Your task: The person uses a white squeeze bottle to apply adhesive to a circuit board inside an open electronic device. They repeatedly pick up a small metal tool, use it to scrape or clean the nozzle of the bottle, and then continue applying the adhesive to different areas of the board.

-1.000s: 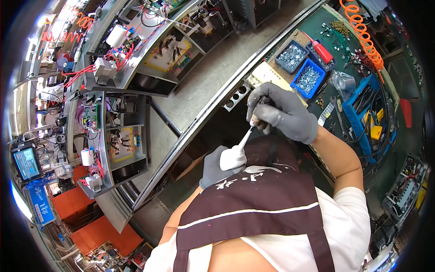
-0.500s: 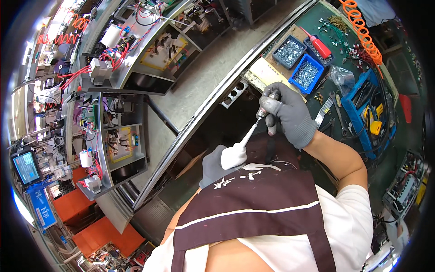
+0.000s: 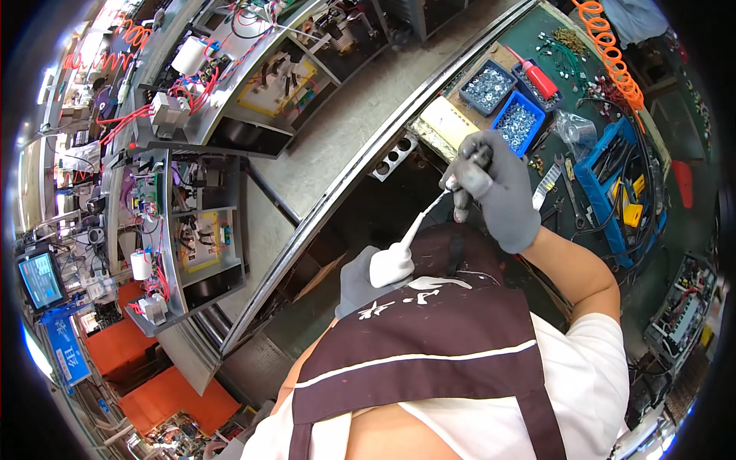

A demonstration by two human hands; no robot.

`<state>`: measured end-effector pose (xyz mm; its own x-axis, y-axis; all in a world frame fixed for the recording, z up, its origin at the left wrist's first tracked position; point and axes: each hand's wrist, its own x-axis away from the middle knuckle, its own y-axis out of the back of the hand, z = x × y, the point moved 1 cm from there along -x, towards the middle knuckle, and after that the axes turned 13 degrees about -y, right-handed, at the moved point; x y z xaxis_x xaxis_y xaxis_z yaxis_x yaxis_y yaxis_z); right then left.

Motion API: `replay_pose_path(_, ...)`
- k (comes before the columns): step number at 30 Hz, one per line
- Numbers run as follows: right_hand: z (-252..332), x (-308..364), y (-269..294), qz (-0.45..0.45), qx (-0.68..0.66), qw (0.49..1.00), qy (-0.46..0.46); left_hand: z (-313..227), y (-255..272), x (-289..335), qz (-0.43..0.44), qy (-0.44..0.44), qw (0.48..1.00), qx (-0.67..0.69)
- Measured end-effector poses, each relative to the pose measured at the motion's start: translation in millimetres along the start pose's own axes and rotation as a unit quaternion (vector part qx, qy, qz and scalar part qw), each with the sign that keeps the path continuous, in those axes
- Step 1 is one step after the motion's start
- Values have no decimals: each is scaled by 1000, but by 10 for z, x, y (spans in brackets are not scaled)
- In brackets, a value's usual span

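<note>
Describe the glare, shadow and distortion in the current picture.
Head view: glare washes out patches along the far left; head view: edges of the green bench bow, and black fills the corners; head view: the white bottle in the left hand shows bright, with little surface detail; head view: detail within the grip of the right hand is too small to make out.

Table: a flat green work table (image 3: pixel 529 29).
Edge: a flat, pale yellow slab (image 3: pixel 445 121).
Bins: a dark grey plastic bin (image 3: pixel 474 107) of small silver metal bits, a bright blue plastic bin (image 3: pixel 535 134) with more silver bits just beside it, and another dark grey plastic bin (image 3: pixel 560 99) near both.
Little piles: tiny gold-coloured bits (image 3: pixel 570 40), with thin green wires (image 3: pixel 563 55) near them.
Clear thing: a see-through plastic bag or cup (image 3: pixel 575 132); I cannot tell which.
Tools: a long silver metal wrench (image 3: pixel 573 195) near a blue plastic tool box (image 3: pixel 592 188).
</note>
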<state>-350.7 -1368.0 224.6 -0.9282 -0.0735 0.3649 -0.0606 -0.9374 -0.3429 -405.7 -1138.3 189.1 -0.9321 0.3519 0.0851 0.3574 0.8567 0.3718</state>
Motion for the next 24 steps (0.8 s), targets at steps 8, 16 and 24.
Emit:
replay_pose_path(8,2,-137,29,160,163,973,27,38,1,47,23,23,993,113)
replay_pose_path(16,-78,-61,-76,21,24,987,-155,19,-47,48,-28,43,995,90)
replay_pose_path(24,-67,-63,-4,-66,-66,982,-162,-86,-34,31,3,32,999,24)
